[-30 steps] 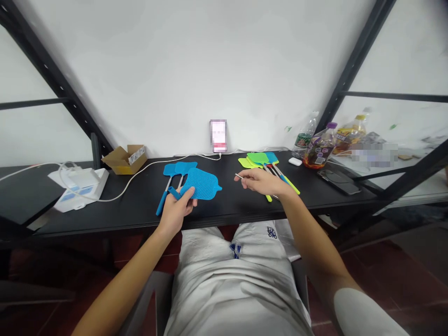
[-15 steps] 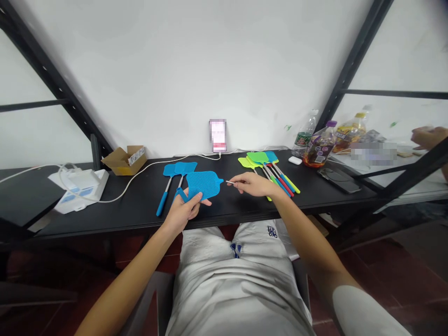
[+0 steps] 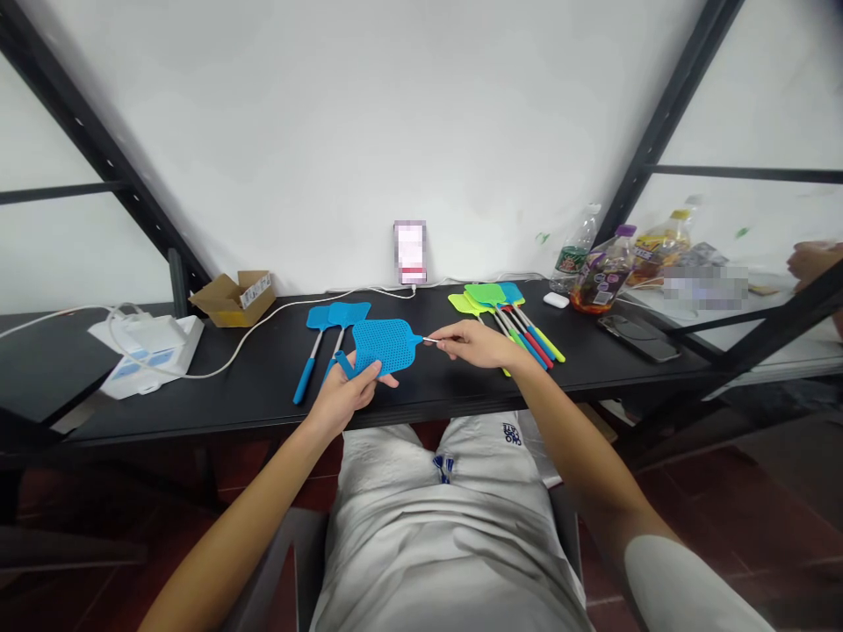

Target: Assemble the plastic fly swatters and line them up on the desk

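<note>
Swatter head (image 3: 385,347), blue and perforated, sits above the middle of the desk (image 3: 263,408), held in the left hand (image 3: 349,395). The thumb lies on top near the wide end, fingers underneath, so the grip is closed on it; a short blue tube (image 3: 343,362) also pokes out beside the thumb. The right hand (image 3: 471,342) pinches a thin metal rod (image 3: 431,340) between thumb and fingertips, its far end hidden by the hand.

The change is at the narrow neck (image 3: 416,340): the gap seen half a second earlier is gone, and the rod's tip now meets it, roughly in line. That suggests the two parts are starting to join, though whether the tip is inside the neck or only against it is too small to tell. The head barely shifts meanwhile; the two blue swatters (image 3: 304,380) on the left and the mixed bunch (image 3: 486,295) on the right stay put.
</note>
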The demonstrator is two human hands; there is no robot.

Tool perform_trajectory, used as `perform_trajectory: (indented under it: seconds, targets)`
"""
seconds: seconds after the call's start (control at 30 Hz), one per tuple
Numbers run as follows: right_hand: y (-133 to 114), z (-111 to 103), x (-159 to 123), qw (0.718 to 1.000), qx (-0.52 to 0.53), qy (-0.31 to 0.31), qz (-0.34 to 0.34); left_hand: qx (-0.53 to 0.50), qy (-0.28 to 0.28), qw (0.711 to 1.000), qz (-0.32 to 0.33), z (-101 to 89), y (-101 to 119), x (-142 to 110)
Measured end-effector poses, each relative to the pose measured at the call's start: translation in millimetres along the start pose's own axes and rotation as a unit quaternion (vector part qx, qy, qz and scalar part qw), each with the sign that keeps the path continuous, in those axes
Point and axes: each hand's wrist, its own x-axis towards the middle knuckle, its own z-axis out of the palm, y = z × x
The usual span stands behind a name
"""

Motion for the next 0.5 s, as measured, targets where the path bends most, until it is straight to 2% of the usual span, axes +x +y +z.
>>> perform_trajectory:
  seconds: [0.17,0.4,0.5]
  targets:
    - [-3,0,-2,1.0,-0.01,0.004,-0.005,0.021,-0.002,1.0,-0.006,-2.6,-5,1]
    - [-18,-2,-7,0.995,-0.1,0.006,-0.003,0.052,-0.031,0.998,-0.002,-5.5,-6,0]
    - [-19,-2,-7,0.994,-0.106,-0.003,-0.016,0.048,-0.046,0.998,-0.007,-6.8,-4,0]
